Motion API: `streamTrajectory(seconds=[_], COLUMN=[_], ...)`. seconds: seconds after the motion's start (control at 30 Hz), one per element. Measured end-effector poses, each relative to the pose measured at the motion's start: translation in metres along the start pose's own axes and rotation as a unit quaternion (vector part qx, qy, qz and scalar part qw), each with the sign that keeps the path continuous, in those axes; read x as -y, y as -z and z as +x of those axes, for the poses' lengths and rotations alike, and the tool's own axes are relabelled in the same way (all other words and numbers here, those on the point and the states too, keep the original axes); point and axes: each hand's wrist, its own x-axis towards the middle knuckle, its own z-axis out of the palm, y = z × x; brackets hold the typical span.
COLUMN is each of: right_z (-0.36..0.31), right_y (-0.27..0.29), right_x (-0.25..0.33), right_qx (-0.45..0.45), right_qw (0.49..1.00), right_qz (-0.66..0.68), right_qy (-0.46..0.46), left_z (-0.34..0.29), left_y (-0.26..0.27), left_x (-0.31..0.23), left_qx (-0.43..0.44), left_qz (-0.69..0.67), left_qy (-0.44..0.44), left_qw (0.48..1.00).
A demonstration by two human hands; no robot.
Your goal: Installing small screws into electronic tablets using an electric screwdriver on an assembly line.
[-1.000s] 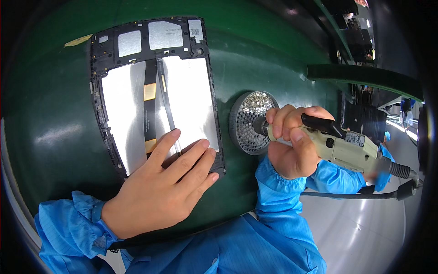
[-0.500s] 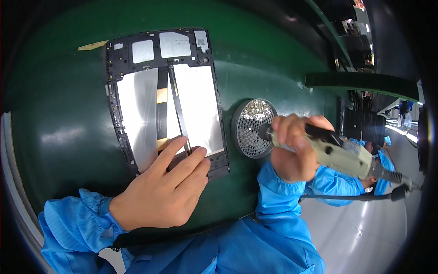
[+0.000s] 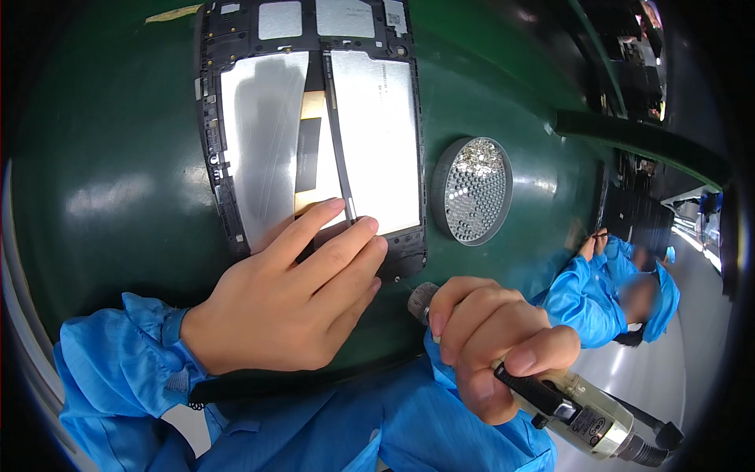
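A black tablet housing (image 3: 401, 256) with silvery metal plates and a dark flex cable (image 3: 336, 134) down its middle lies on the green table. My left hand (image 3: 287, 295) rests over its near end, fingers stretched out and lying flat on the cable and the plate beside it. In my closed right hand (image 3: 491, 338) is a pale electric screwdriver (image 3: 602, 425) with a black lever. Its knurled nose (image 3: 422, 300) points at the housing's near right corner. A tiny speck shows by the bit's tip; whether it is a screw I cannot tell.
Right of the housing stands a round grey dish (image 3: 507, 185) of small screws in a dimpled plate. A green bar (image 3: 629, 138) crosses the far right. A co-worker in blue (image 3: 586, 307) sits at the right. A yellowish strip (image 3: 173, 14) lies at the far left.
My right hand has brought the screwdriver from the screw dish toward me and left, to the housing's near right corner. The left hand stays on the housing. The whole view has shifted slightly.
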Motion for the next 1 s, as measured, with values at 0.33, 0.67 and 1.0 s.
streamTrajectory(seconds=[0.33, 0.67, 1.0], right_z=[-0.001, 0.003, 0.000], right_y=[-0.005, -0.005, 0.022], right_x=[-0.008, -0.012, 0.003], right_qx=[-0.005, 0.063, 0.041], right_qw=[0.999, 0.998, 0.996], right_qz=[0.047, -0.003, 0.067], right_qy=[0.017, 0.022, 0.049], left_z=[-0.005, 0.000, 0.004], left_y=[0.004, 0.013, 0.011], left_x=[0.002, 0.002, -0.004], left_qx=[0.012, 0.041, 0.026], left_qz=[0.016, -0.003, 0.012], left_qy=[-0.020, 0.006, -0.008], left_qw=[1.000, 0.999, 1.000])
